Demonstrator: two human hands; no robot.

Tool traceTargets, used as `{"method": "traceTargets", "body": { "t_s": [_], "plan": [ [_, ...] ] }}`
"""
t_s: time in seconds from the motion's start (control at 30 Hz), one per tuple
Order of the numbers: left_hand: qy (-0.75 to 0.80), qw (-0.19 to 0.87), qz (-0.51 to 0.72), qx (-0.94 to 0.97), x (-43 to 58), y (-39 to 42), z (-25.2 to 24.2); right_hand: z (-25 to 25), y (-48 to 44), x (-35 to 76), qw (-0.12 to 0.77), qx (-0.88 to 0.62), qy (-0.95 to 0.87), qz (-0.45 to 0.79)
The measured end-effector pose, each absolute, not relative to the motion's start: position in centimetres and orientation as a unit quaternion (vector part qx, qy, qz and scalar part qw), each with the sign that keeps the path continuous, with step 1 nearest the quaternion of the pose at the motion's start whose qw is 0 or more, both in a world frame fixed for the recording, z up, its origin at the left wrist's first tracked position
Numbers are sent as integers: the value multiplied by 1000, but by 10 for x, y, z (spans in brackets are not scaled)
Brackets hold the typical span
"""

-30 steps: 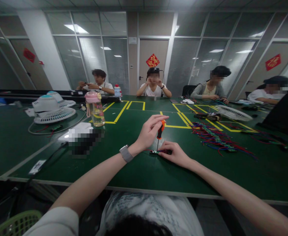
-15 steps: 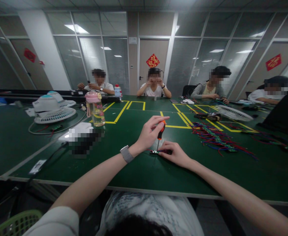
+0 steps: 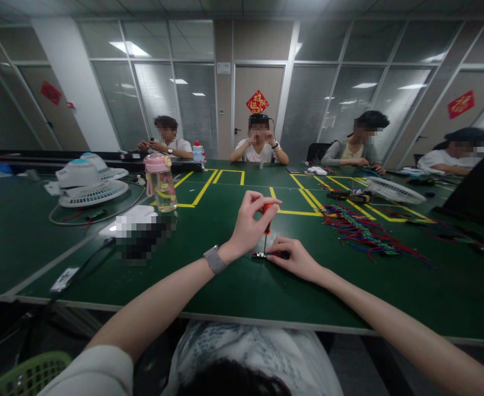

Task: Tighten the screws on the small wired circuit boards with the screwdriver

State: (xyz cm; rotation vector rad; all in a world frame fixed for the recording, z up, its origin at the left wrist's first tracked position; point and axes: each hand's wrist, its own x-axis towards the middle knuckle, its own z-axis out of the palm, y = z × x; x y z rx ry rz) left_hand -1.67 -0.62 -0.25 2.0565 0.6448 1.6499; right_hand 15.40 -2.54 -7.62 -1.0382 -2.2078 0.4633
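Note:
My left hand (image 3: 251, 221) is closed round the orange and black handle of a screwdriver (image 3: 268, 226), which stands nearly upright. Its shaft runs down to a small circuit board (image 3: 259, 256) lying on the green table (image 3: 225, 291); the tip's exact contact point is too small to make out. From the right, my right hand (image 3: 293, 258) rests on the table with thumb and fingers pinched at the board's right end, where dark wires show. Red wire shows at the board's left end.
A pink-lidded bottle (image 3: 161, 187), a white fan part (image 3: 89, 190) and a white device (image 3: 132, 220) stand to the left. Several wired circuit boards (image 3: 361, 228) lie in a row at right, near a white fan grille (image 3: 394, 190). Several people sit across the table.
My left hand has turned slightly about the screwdriver handle, its fingers now covering more of the top. The right hand and the circuit board stay in place.

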Motion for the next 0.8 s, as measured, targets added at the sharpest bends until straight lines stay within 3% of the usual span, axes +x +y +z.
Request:
{"method": "traceTargets", "body": {
  "t_s": [0.23, 0.43, 0.7, 0.8],
  "plan": [
    [199, 317, 578, 725, -15, 0, -7, -75, -26, 153, 324, -394, -841, 180],
    [231, 249, 597, 727, -16, -3, -6, -74, -27, 152, 322, -398, -842, 172],
    [174, 354, 568, 722, -13, -4, -7, -76, -26, 153, 323, -397, -842, 171],
    [199, 302, 581, 729, -14, -5, -7, -76, -26, 153, 324, -397, -843, 166]
  ]
}}
